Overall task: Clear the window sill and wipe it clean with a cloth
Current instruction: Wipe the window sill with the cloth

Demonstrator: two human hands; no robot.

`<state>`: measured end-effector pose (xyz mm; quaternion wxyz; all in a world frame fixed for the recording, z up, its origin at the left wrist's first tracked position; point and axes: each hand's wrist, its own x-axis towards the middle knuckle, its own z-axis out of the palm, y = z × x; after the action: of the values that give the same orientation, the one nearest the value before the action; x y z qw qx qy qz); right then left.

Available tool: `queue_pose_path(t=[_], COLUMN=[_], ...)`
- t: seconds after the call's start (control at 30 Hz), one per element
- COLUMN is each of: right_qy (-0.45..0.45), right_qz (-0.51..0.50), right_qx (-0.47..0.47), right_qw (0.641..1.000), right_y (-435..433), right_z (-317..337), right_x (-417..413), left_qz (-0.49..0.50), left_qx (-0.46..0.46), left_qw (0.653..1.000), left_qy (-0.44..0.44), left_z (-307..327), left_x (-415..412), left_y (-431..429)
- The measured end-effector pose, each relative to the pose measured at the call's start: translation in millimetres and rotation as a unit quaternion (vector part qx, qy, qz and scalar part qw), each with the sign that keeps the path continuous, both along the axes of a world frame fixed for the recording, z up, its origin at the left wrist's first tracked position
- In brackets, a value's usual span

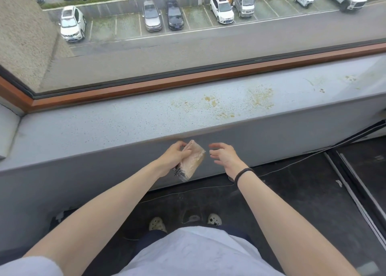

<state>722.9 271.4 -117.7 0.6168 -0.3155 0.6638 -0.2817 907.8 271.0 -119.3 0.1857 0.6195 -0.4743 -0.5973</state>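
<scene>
Head view: folded cloth (pixel 193 161) held just below the front edge of the window sill (pixel 104 125).
The left hand (pixel 174 156) has its grip clamped on the beige cloth, fingers curled round its left side, and a black-and-white patterned corner hangs beneath. The cloth sits in front of the sill's grey front face, just under the edge and clear of the top. The right hand (pixel 224 155) hovers just beside the cloth, grip apart, fingers loosely spread and holding nothing, a black band (pixel 243 173) on its wrist. Yellowish-brown stains (pixel 259 98) lie on the sill top right of centre, with smaller ones farther right. A wooden frame (pixel 188 81) runs along the sill's far side.
</scene>
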Motion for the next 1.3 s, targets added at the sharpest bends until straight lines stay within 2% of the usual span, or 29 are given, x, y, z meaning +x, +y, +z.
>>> queue_pose_path(t=[0.03,0.13,0.27,0.43,0.6,0.73,0.9,0.97,1.07,1.17,1.3], right_qy=[-0.012,-0.003,0.013,0.021,0.023,0.005,-0.091,-0.116,-0.147,-0.18,-0.187], right_qz=[0.017,0.065,0.062,0.137,0.156,0.081,-0.036,-0.082,-0.143,-0.165,-0.166], right_qx=[0.003,0.007,0.001,0.003,0.027,0.057,0.118,0.135,0.117,0.097,0.092], right_qw=[1.0,0.998,0.998,0.99,0.987,0.995,0.988,0.981,0.972,0.965,0.964], right_y=[0.3,1.0,-0.3,-0.7,-8.9,-22.9,-47.9,-51.7,-50.3,-48.4,-48.1], right_z=[1.6,3.4,5.4,10.5,14.8,23.1,39.1,44.9,45.5,39.8,33.0], right_x=[1.7,5.6,3.1,-2.2,-7.1,-12.6,-5.0,6.0,18.8,24.3,24.2], left_qz=[-0.007,-0.051,-0.034,-0.044,-0.147,-0.168,-0.102,-0.073,0.001,0.009,-0.011], left_qx=[0.012,0.0,0.055,0.086,0.052,-0.023,-0.117,-0.186,-0.265,-0.301,-0.278], left_qw=[1.0,0.998,0.998,0.994,0.987,0.985,0.985,0.961,0.881,0.823,0.811], left_qy=[0.014,-0.022,0.01,0.058,0.032,-0.018,-0.072,-0.194,-0.392,-0.481,-0.514], left_z=[1.3,1.2,5.4,10.1,30.6,57.7,99.7,107.3,112.7,94.6,50.2], left_x=[-1.2,-2.5,-0.3,-0.5,-0.6,8.2,19.8,27.5,39.7,49.4,45.6], left_y=[0.3,-1.5,-5.7,-7.8,-12.2,-27.0,-57.6,-73.2,-93.4,-103.0,-91.6])
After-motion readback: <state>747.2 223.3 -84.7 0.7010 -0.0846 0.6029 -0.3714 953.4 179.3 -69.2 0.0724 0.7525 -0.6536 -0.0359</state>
